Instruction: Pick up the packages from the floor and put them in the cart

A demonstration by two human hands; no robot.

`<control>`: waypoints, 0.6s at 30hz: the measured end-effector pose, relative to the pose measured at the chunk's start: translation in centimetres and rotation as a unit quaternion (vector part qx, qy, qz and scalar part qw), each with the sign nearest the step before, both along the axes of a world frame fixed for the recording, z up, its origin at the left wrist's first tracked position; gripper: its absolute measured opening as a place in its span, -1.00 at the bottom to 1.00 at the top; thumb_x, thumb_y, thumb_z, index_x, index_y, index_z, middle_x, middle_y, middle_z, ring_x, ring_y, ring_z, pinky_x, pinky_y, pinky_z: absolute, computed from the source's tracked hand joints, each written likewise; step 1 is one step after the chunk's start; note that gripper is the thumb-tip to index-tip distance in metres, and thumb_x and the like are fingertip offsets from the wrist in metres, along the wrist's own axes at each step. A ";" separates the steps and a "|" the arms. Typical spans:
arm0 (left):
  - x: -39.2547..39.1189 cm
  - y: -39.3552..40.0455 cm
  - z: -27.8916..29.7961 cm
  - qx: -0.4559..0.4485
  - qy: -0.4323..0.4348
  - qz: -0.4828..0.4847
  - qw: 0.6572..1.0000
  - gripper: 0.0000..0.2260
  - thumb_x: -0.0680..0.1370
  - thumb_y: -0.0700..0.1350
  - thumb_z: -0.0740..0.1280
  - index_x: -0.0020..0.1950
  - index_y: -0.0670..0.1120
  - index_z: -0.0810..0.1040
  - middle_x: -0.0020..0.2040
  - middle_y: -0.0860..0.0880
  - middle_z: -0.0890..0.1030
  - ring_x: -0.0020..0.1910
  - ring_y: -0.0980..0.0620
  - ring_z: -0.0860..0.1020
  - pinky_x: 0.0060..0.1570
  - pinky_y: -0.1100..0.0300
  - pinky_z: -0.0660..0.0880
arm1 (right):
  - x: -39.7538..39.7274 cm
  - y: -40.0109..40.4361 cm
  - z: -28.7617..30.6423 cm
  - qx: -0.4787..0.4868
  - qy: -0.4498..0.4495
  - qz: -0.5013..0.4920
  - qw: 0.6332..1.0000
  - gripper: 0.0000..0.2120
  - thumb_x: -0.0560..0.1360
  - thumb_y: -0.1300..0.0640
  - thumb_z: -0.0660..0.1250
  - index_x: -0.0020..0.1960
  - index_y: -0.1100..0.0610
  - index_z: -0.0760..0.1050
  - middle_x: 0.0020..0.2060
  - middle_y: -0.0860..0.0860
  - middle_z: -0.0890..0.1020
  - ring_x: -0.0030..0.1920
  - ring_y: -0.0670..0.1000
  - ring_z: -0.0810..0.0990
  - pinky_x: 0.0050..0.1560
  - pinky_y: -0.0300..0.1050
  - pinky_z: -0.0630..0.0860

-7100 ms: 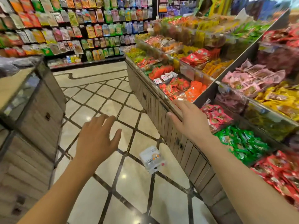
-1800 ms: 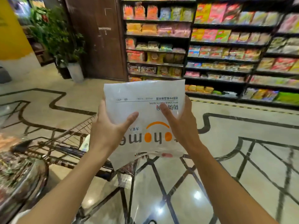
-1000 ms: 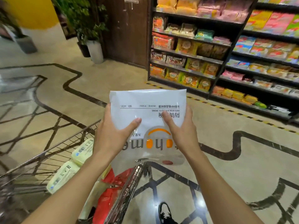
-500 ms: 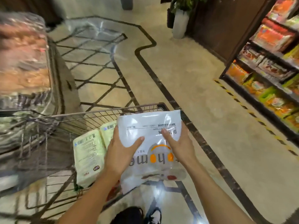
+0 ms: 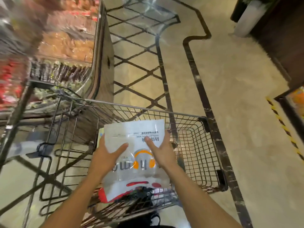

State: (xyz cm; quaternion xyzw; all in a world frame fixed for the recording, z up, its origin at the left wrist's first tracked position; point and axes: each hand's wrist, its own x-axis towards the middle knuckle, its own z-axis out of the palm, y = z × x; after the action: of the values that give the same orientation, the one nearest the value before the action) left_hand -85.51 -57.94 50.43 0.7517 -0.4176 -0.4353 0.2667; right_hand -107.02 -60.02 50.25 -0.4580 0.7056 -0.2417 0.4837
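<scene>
The left hand point(image 5: 107, 155) and right hand point(image 5: 162, 151) are clamped on the two side edges of a white package point(image 5: 134, 155), thumbs pressed on its top face. The package is a flat, glossy plastic pouch with orange lettering, a printed text strip and red marks at its near end. It sits between the hands, over the wire cart point(image 5: 199, 145), above a red item point(image 5: 102, 195) and a pale green pack point(image 5: 99, 137) inside.
</scene>
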 end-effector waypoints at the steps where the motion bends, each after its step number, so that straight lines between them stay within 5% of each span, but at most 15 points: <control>1: 0.9 -0.3 -0.6 0.009 0.003 0.003 1.000 -0.16 0.37 0.33 0.51 0.56 0.07 0.33 0.17 0.05 0.62 0.06 0.00 0.58 -0.12 0.15 0.46 | 0.9 -0.4 -0.9 0.019 0.003 0.007 1.000 0.04 0.33 -0.58 0.31 0.62 -0.09 0.06 0.36 0.05 0.55 0.30 0.13 0.59 0.30 0.09 0.55; 7: 4.1 -1.0 -4.3 0.047 0.056 0.022 0.997 -0.14 0.35 0.35 0.52 0.57 0.16 0.28 0.31 0.06 0.58 0.25 -0.01 0.56 0.24 -0.01 0.50 | 4.0 -2.0 -1.7 0.064 0.036 0.048 0.996 0.02 0.46 -0.49 0.28 0.68 -0.06 -0.11 0.56 0.16 0.31 0.48 0.27 0.41 0.40 0.16 0.41; 12: 3.9 -1.2 -5.2 0.021 0.096 0.034 0.995 -0.22 0.43 0.07 0.60 0.56 0.10 0.29 0.25 0.27 0.51 0.22 0.30 0.49 0.06 0.26 0.45 | 4.0 -1.7 -2.1 0.053 0.022 0.037 0.998 0.03 0.43 -0.50 0.30 0.67 -0.12 -0.13 0.62 0.10 0.21 0.59 0.21 0.26 0.51 0.19 0.31; 18: 4.1 -1.2 -5.1 0.041 0.081 0.032 0.995 -0.25 0.45 0.10 0.57 0.53 0.14 0.26 0.25 0.18 0.54 0.26 0.02 0.54 0.14 0.06 0.45 | 3.9 -1.9 -1.6 0.070 0.029 0.059 0.995 0.03 0.42 -0.51 0.31 0.66 -0.12 -0.11 0.56 0.12 0.28 0.51 0.22 0.37 0.45 0.19 0.39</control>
State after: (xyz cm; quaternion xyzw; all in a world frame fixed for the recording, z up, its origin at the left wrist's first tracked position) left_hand -81.39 -59.12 45.29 0.7372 -0.3520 -0.5029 0.2822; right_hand -103.16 -61.94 48.62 -0.4705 0.7061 -0.1495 0.5077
